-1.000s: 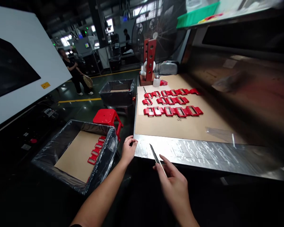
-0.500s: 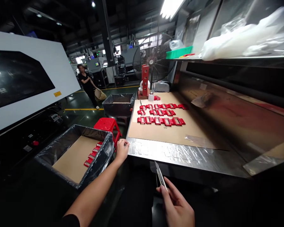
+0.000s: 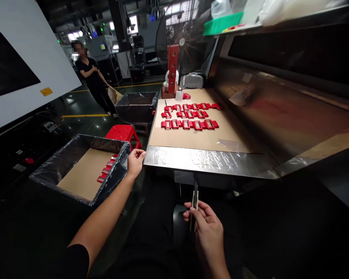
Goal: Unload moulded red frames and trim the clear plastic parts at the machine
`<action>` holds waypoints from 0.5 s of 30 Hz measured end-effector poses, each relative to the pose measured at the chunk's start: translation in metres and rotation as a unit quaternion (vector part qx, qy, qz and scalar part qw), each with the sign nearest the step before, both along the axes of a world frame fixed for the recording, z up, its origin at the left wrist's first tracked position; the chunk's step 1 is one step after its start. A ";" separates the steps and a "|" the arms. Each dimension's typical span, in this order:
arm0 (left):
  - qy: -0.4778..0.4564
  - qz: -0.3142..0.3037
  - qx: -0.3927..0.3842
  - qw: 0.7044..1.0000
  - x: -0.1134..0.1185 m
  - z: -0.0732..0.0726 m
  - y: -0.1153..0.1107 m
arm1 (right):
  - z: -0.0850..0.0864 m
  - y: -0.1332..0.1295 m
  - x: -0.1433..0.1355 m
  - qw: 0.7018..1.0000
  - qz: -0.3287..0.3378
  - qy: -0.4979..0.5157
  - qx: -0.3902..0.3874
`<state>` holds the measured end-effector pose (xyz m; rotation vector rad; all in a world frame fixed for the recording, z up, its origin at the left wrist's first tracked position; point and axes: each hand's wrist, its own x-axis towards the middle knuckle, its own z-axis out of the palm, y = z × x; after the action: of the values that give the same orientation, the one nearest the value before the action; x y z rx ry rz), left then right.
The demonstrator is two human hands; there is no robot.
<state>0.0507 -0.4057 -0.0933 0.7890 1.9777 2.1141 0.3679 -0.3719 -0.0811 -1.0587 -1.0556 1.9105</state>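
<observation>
My right hand (image 3: 207, 226) is wrapped around a utility knife (image 3: 195, 199) with a pale handle. Its dark blade points away from me, below the front edge of the table. At the near left corner of the metal table edge (image 3: 212, 164), my left hand (image 3: 135, 162) has thumb and fingers pinched together. Whatever those fingers hold, if anything, is too small to make out. Clear film with printed outlines seems to cover the metal strip. Beyond it, red frame-shaped parts (image 3: 186, 124) lie in rows on brown cardboard (image 3: 177, 138).
Left of the table stands a bin (image 3: 78, 193) lined with black plastic, with cardboard and several red parts inside. A red stool (image 3: 120, 133) and a second lined bin (image 3: 137, 108) are behind it. A person (image 3: 91, 77) pulls a sack. A red perforated block (image 3: 172, 69) stands at the back.
My view has tilted down, so the scene sits higher. My right hand has turned the utility knife to point straight ahead. My left hand stays at the table corner. The person appears nearer.
</observation>
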 end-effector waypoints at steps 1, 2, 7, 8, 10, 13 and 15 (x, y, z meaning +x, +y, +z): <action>-0.013 -0.012 0.006 1.000 0.008 0.004 -0.002 | 0.003 0.001 -0.008 1.000 0.007 0.013 0.006; -0.026 -0.029 0.010 0.999 0.019 0.009 -0.004 | 0.006 0.002 -0.016 1.000 0.012 0.025 0.013; -0.091 -0.171 -0.011 0.981 0.101 0.036 -0.015 | 0.022 0.006 -0.058 0.998 0.036 0.006 0.059; -0.107 -0.192 -0.012 0.975 0.115 0.038 -0.016 | 0.023 0.006 -0.062 0.996 0.043 -0.021 0.075; -0.188 -0.234 0.006 0.954 0.133 0.037 -0.017 | 0.021 0.008 -0.061 0.990 0.046 -0.077 0.113; -0.304 -0.286 0.019 0.909 0.138 0.023 -0.015 | 0.006 0.013 -0.047 0.978 0.041 -0.143 0.143; -0.348 -0.329 -0.016 0.877 0.135 0.008 -0.013 | -0.007 0.014 -0.037 0.973 0.028 -0.178 0.145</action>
<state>0.1858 -0.4183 -0.0855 0.4798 1.1400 1.6130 0.3310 -0.3576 -0.0879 -1.2347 -1.5282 1.5751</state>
